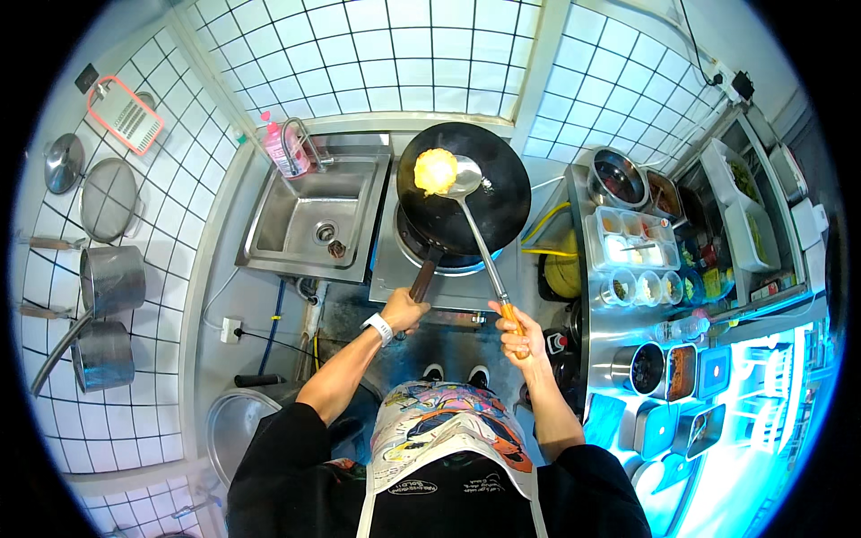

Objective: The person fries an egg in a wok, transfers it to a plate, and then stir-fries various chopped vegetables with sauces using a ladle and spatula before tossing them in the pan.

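Note:
My left hand [403,311] grips the dark brown handle [426,274] of a black wok [501,208], which sits tilted over the burner [464,270] of a steel stove. Wrapped in my right hand [525,335] is the wooden grip of a long metal ladle [480,235]. The ladle's bowl rests inside the wok, a little left of its middle. Beside and partly against that bowl lies a round yellow-orange piece of food, like a fried egg [434,171]. A white watch [379,328] is on my left wrist.
Left of the stove is a steel sink [269,215] with a faucet and a pink soap bottle [286,149]. On the right, a steel counter [597,323] holds a seasoning box [635,239], small tubs and metal containers. Pots [113,279] and strainers hang on the left wall.

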`<state>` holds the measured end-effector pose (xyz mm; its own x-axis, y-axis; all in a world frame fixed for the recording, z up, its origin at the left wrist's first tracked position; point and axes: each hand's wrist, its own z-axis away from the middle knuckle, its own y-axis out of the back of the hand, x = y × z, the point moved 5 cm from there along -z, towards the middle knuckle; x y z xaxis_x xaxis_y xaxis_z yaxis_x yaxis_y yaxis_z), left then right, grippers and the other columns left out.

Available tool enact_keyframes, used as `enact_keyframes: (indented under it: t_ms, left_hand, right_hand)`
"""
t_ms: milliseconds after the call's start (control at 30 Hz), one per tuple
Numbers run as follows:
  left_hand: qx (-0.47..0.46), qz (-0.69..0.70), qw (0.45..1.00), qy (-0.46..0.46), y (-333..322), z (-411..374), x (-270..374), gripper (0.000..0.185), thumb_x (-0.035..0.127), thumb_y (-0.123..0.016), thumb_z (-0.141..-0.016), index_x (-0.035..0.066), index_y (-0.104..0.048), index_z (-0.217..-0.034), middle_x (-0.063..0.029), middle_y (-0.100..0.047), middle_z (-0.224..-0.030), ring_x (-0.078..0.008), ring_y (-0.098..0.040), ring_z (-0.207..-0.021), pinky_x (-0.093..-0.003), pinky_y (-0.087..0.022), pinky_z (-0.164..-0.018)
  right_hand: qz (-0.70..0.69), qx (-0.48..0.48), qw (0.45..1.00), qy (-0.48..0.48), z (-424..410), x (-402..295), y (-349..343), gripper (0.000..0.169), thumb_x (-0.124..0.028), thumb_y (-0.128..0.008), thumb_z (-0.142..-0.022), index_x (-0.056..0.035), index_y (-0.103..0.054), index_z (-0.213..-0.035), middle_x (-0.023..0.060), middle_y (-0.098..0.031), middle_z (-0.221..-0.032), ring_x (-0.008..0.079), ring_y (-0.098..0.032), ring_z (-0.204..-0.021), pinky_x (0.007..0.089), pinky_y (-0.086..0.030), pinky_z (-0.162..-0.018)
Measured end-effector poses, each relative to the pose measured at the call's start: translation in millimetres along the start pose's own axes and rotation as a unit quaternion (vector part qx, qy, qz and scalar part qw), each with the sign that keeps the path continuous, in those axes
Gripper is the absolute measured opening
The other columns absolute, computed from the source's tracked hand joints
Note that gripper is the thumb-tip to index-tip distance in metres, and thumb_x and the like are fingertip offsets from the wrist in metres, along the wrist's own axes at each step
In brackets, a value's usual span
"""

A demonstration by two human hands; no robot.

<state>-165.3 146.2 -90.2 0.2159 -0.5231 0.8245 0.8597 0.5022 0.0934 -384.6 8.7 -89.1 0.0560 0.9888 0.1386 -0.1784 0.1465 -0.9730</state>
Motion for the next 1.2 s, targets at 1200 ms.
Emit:
enact_keyframes:
  t_ms: [1200]
  left_hand:
    - [-0.221,0.001,0.974,0.053,-283,339,-144,0.019,0.005,-0.062,-0.088,0.009,-0.045,-0.079,0.0006,-0.042,-0.054,-0.0098,-0.042,-0.038,-0.0270,-0.031,-0.032]
  right_hand:
    - [-0.033,0.024,0.950,0.309,480,309,46,0.050,-0.026,-0.041,-0.102,-0.0004,-0.030,-0.143,0.0055,-0.046,-0.072,0.0069,-0.039,-0.040,0.0202,-0.033,-0.030]
